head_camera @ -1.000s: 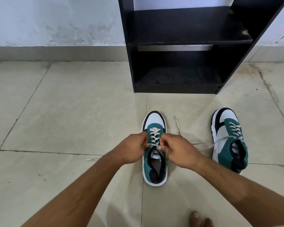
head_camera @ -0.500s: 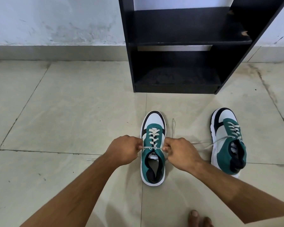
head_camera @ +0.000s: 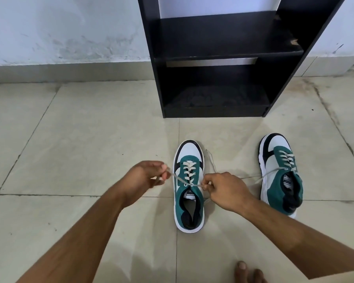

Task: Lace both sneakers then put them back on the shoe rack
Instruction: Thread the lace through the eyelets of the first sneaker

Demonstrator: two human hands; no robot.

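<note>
A teal, white and black sneaker stands on the floor tiles in front of me, toe towards the rack. Its pale lace crosses up to the top eyelets. My left hand pinches the lace's left end, drawn out to the left of the shoe. My right hand pinches the right end just beside the top eyelet. A second matching sneaker stands to the right, laced, with a loose lace end trailing left across the floor.
The black shoe rack stands against the wall straight ahead, both visible shelves bare. My bare toes show at the bottom edge. Beige floor tiles spread all around.
My hands have pulled apart from over the shoe's tongue. The left hand drew its lace end out to the left, and the lace now runs taut through the top eyelets.
</note>
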